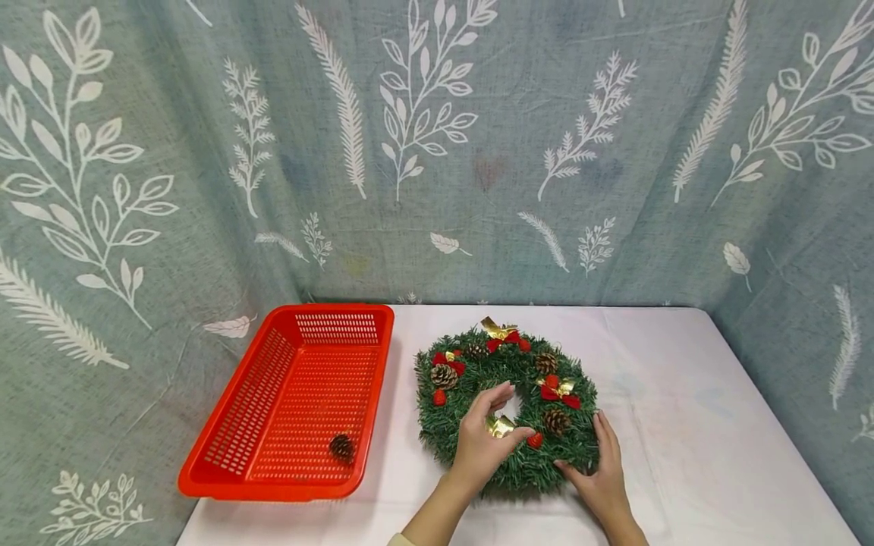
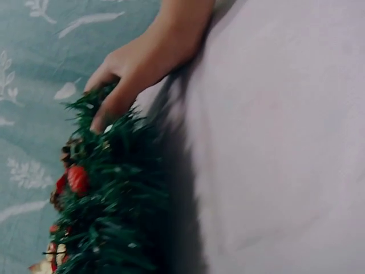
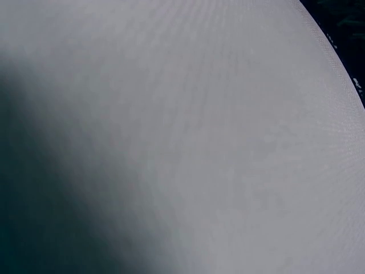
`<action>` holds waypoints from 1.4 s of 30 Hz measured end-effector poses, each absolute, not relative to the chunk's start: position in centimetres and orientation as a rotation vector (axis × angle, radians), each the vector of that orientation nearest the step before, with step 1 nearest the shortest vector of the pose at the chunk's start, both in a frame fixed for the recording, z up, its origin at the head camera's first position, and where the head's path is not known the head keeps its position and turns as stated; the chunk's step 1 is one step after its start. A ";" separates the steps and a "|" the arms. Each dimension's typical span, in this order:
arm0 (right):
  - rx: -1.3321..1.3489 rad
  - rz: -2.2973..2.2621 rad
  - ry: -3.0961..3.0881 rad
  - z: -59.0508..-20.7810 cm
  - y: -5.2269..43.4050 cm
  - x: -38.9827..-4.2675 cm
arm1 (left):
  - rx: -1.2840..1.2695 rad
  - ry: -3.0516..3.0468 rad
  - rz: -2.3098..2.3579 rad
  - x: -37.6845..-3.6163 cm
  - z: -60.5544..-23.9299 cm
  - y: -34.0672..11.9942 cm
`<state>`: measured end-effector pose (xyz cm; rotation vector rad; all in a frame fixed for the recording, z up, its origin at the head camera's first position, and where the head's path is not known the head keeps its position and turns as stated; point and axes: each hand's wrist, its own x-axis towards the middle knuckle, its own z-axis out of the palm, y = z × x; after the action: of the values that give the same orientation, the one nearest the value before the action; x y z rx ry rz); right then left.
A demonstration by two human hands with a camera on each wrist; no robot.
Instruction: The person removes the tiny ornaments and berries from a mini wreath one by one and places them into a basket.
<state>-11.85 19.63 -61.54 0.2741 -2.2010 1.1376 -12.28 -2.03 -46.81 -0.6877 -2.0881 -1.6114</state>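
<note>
A white table [image 1: 683,425] carries a red basket [image 1: 273,455] at its left, with one pinecone [image 1: 342,447] in the near corner, and a green wreath [image 1: 464,440] near the middle. The right hand [image 1: 604,478] rests on the wreath's near right edge, fingers fairly straight. The left hand [image 1: 481,444] pinches a gold bow [image 1: 499,426] at the inner ring.

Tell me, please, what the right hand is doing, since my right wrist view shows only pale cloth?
Observer: The right hand rests on the near edge of the green tinsel wreath.
Operator: And the left hand?
Observer: The left hand pinches a gold bow on the wreath's inner rim.
Operator: Is anything beside the wreath?
Observer: A red perforated plastic basket sits on its left, holding one brown pine cone.
</note>
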 end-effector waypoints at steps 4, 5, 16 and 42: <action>0.300 1.138 -2.187 -61.5 19.7 -12.0 | -0.673 -2.126 -1.624 -12.8 -49.3 -1.4; 0.301 1.139 -2.187 -61.5 19.8 -12.1 | -0.666 -2.142 -1.632 -12.8 -49.8 -1.3; 0.257 1.144 -2.239 -61.6 19.6 -11.6 | -0.710 -2.232 -1.630 -12.4 -53.1 -0.2; 0.193 1.150 -2.299 -61.6 19.6 -11.6 | -0.504 -2.474 -1.266 -12.9 -55.5 1.3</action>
<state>-11.58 19.65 -61.63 0.1927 -2.2988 1.1503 -12.94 1.35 -55.47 -0.5045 -2.4740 -1.2663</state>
